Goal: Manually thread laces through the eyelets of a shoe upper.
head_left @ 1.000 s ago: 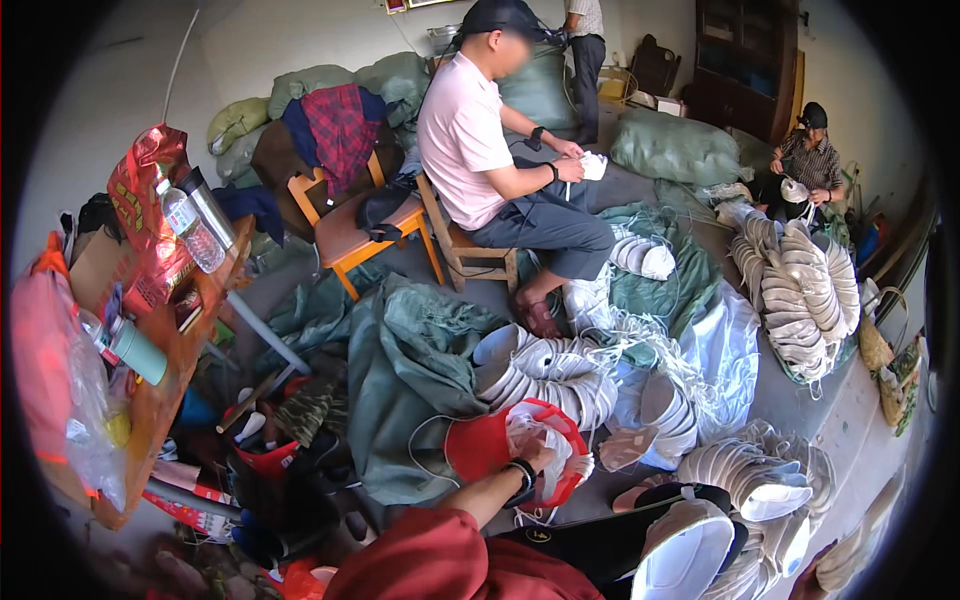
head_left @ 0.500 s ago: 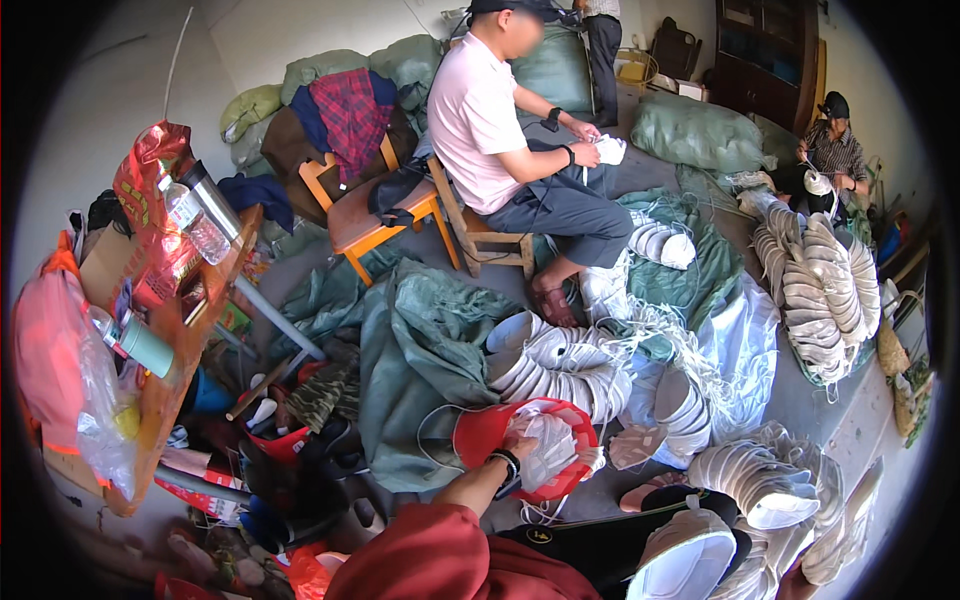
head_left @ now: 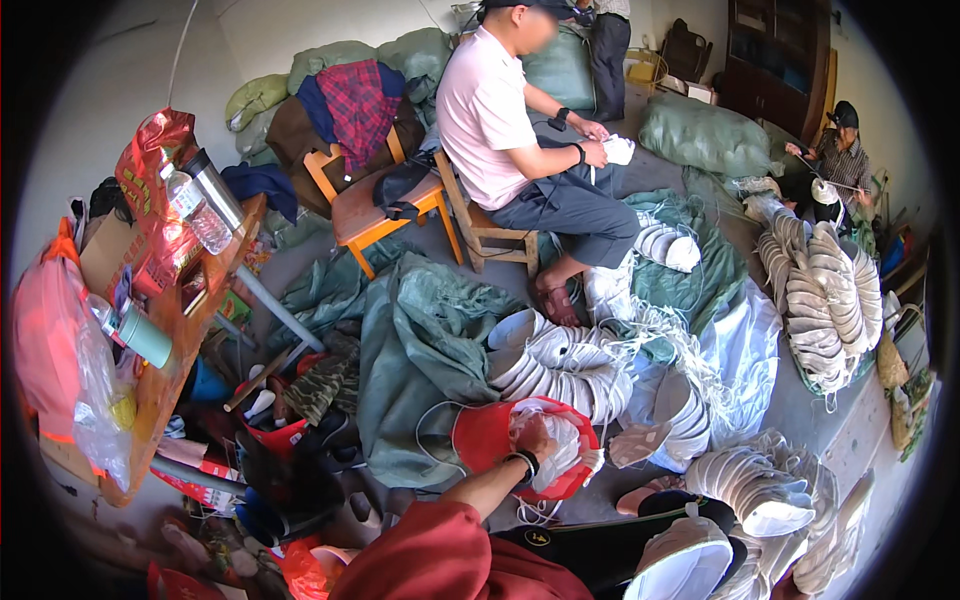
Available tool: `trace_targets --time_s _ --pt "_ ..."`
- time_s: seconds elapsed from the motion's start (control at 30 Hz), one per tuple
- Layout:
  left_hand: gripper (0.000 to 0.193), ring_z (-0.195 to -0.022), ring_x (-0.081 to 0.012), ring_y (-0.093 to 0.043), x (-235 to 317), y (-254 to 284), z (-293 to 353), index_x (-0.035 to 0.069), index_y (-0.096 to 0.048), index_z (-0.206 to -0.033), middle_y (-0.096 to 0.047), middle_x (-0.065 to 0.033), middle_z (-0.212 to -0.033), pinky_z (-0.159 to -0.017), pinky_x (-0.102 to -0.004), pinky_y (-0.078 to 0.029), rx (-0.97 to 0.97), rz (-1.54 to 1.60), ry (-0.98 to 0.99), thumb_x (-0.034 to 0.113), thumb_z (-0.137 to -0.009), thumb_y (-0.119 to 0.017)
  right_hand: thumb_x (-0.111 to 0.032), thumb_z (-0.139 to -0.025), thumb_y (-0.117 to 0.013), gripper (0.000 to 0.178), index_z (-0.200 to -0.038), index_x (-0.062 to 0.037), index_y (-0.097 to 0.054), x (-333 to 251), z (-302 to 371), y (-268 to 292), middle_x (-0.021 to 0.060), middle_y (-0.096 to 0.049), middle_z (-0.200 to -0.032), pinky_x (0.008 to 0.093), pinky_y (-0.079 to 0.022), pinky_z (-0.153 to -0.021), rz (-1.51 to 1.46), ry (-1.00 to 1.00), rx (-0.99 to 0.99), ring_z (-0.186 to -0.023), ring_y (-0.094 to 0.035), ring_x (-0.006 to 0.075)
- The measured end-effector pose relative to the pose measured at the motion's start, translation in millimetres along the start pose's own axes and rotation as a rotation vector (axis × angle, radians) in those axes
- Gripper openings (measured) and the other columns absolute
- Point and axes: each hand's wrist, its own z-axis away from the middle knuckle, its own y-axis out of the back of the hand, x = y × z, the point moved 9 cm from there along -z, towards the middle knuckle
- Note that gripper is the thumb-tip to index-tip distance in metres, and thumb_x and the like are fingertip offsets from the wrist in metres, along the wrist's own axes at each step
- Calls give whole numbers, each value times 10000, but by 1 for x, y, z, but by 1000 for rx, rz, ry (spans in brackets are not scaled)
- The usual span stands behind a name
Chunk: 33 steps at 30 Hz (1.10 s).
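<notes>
**A:** ok so what's the room like? Go from the red basin since it's low in the middle.

**B:** Floor's basically buried. Up and left of the red basin there's a heap of green sacks, and just right of it a row of white shoe uppers tied in bundles with string. Further right, more white bundles. Far left of the basin, a wooden table crowded with a water bottle and red bags. Well above the basin a person in a pink shirt sits on a wooden stool, with an orange chair beside them.

**A:** and the hands?

**B:** Only one shows clearly. The left hand comes up from the bottom edge in a red sleeve, black band on the wrist, reaching into the basin. It's clenched on a clear plastic bag lying inside the basin. Right hand isn't in the shot.
</notes>
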Motion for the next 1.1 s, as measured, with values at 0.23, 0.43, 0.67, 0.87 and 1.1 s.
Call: trace_targets --time_s 0.23,0.43,0.67,0.87,1.1 --pt "676 -1164 -410 -469 63 30 23 -31 -361 -1329 -460 -280 -1271 -983 -451 -390 11 -175 -140 146 -704 -550 -221 -948 -478 415 -1315 -28 -473 -14 -6 28 112 -505 -1339 399 -346 -1053 93 73 15 -1227 -474 220" --pt "355 -922 -322 -608 157 22 39 -16 -565 -1123 -621 -196 -946 -809 -393 -490 -67 241 -547 142 -805 -573 -199 -980 -418 435 -1382 -34 -417 -22 1 39 106 -431 -1433 393 -266 -1120 514 32 -492 -1319 -398 218" --pt "380 -772 -115 -628 221 -11 129 19 -586 -1102 -645 -66 -870 -668 -239 -502 -1028 630 -143 358 -931 -577 -319 -960 -467 431 -1331 -102 -493 -74 51 99 105 -526 -1342 450 -440 -1012 252 276 130 -1220 -516 275" --pt "917 -1172 -237 -494 276 19 211 31 -255 -1441 -455 -182 -1318 -891 -341 -469 -1261 715 -282 557 -807 -660 -347 -967 -429 442 -1310 -76 -501 -88 100 96 128 -553 -1296 472 -464 -986 305 378 240 -1176 -545 296" --pt "1142 -1081 -240 -553 308 28 253 -53 -42 -1456 -500 -209 -1212 -854 -323 -496 -1116 827 -550 380 -725 -805 -235 -900 -584 506 -1351 -58 -442 -77 167 37 140 -537 -1297 459 -419 -1007 1156 600 102 -1189 -520 319"
